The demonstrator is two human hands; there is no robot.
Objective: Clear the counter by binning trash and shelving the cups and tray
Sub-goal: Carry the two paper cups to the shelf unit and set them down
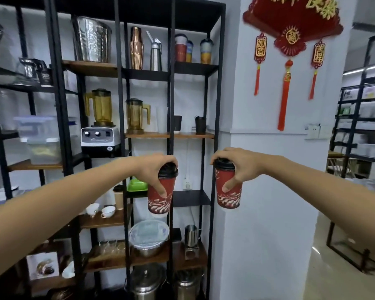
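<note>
I hold two red paper cups with black lids in the air in front of a black metal shelf unit (171, 100). My left hand (154, 169) grips the left cup (157, 201) from above, fingers round its lid and upper wall. My right hand (236, 164) grips the right cup (231, 197) the same way, thumb down its side. Both cups hang roughly upright, level with a bare black shelf board (191, 198). The right cup is in front of the white wall, just right of the shelf's edge post.
The shelves hold blenders (100, 124), a metal bucket (92, 40), a copper shaker (136, 48), printed cups (181, 48), dark cups (200, 125), a green box (136, 185), teacups (107, 211), a covered bowl (148, 239) and a steel jug (191, 234). A red fan ornament (290, 29) hangs on the white pillar. More racks stand at the right.
</note>
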